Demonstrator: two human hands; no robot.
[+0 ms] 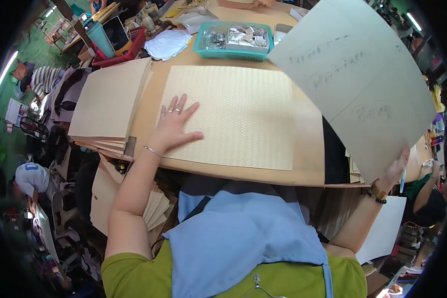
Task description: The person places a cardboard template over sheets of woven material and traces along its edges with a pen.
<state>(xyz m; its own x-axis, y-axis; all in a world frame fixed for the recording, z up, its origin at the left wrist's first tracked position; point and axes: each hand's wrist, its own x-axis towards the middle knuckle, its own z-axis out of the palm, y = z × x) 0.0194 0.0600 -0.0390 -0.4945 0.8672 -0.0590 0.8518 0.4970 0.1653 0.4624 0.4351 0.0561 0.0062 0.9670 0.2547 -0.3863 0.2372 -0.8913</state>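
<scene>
Your left hand [173,130], at ten o'clock, lies fingers spread on the woven sheet [243,119] at twelve, seemingly steadying it; your right hand [393,170], at four, grips a pencil-marked board [357,94] near its lower corner, apparently supporting it.

Over the right part of the woven sheet [248,119], a hand could pass low, because the surface there is flat. Right of this sheet, a strip of the worktop [308,144] also gives a way, but the raised board [357,94] hides its far part from view. Beyond the far edge, the teal basket [233,42] stands as an obstacle. The stack of sheets [109,99] leaves only a narrow passage on the left, and the left hand [176,124] blocks the sheet's left part.
</scene>
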